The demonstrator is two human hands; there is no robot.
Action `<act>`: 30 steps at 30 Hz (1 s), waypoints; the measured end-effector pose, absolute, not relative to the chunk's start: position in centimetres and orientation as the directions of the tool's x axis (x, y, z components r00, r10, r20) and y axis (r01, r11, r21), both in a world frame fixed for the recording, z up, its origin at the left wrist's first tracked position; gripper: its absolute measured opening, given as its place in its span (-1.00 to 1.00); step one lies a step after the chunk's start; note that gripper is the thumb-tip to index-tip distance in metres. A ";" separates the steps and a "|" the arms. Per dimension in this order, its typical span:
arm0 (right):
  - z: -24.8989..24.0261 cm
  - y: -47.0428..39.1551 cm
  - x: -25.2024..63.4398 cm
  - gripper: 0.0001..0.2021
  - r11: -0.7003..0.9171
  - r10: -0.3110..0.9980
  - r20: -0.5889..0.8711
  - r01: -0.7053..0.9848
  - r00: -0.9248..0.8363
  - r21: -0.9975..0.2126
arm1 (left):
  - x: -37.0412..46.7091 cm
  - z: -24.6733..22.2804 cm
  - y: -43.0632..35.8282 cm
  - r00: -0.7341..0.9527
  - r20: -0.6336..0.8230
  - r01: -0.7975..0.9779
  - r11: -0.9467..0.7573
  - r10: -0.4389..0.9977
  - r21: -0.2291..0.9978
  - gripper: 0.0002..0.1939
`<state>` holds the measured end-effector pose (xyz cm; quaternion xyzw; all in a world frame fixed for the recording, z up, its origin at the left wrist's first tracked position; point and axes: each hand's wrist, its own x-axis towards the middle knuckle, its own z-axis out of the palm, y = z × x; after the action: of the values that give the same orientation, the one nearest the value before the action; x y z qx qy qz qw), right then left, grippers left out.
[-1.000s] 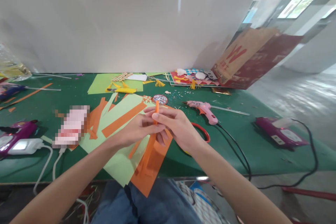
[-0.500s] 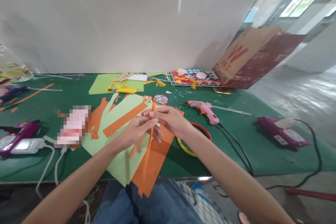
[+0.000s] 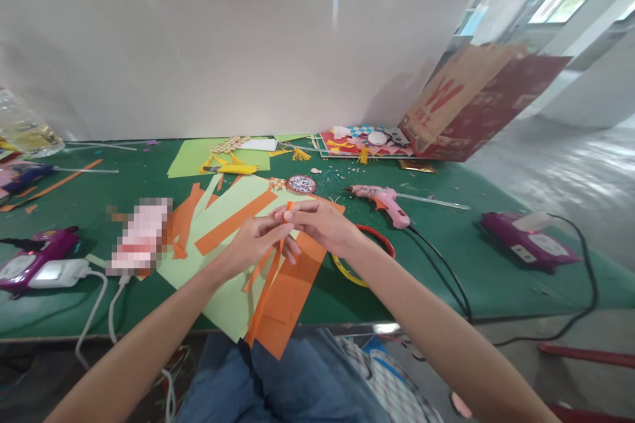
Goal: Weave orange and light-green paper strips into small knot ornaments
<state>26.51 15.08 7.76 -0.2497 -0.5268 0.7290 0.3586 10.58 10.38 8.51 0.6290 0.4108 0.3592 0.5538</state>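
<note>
Both hands meet over the papers at the middle of the table. My left hand (image 3: 258, 238) pinches a thin orange paper strip (image 3: 266, 291), which hangs down toward the table's front edge. My right hand (image 3: 317, 221) holds the upper end of the same strip between thumb and fingers; a short orange tip pokes out above. Below them lie light green sheets (image 3: 225, 301), a wide orange sheet (image 3: 292, 291) and a cut orange strip (image 3: 233, 221). A round speckled piece with a red rim (image 3: 301, 184) is just beyond my fingers.
A pink glue gun (image 3: 391, 205) and a red and yellow ring (image 3: 347, 271) lie to the right. Purple power strips (image 3: 528, 241) sit at both sides. A yellow cutter (image 3: 238, 169), a blurred phone (image 3: 140, 236) and a paper bag (image 3: 441, 102) are around.
The upper end of the strip sticks out less above my fingers, and its hanging end has shifted left. The view has turned slightly; both hands keep their hold.
</note>
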 end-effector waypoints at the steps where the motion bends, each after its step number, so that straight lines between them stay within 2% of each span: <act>1: 7.8 15.0 26.4 -0.78 -0.192 0.784 0.008 -0.255 -0.621 -0.948 | 10.6 8.4 10.4 0.399 0.002 0.115 -0.053 0.917 0.992 -0.71; 10: 7.5 15.3 26.5 -0.80 -0.228 0.810 -0.033 -0.263 -0.586 -0.938 | 10.6 8.0 10.6 0.402 0.001 0.079 -0.036 0.916 0.996 -0.72; 16: 7.6 15.4 26.6 -0.83 -0.210 0.812 -0.023 -0.255 -0.583 -0.944 | 10.6 7.9 10.6 0.404 -0.010 0.132 -0.047 0.915 0.990 -0.76; 23: 7.3 15.2 26.3 -0.81 -0.179 0.813 -0.014 -0.227 -0.582 -0.957 | 10.9 8.2 10.5 0.375 0.006 0.219 -0.095 0.927 0.971 -0.69; 30: 7.1 15.2 26.3 -0.77 -0.168 0.811 0.007 -0.244 -0.585 -0.955 | 10.9 8.0 10.5 0.371 0.007 0.214 -0.092 0.929 0.972 -0.63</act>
<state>26.28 15.22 7.12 -0.2678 -0.5294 0.7158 0.3684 10.91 10.46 8.01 0.6511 0.4387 0.3495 0.5112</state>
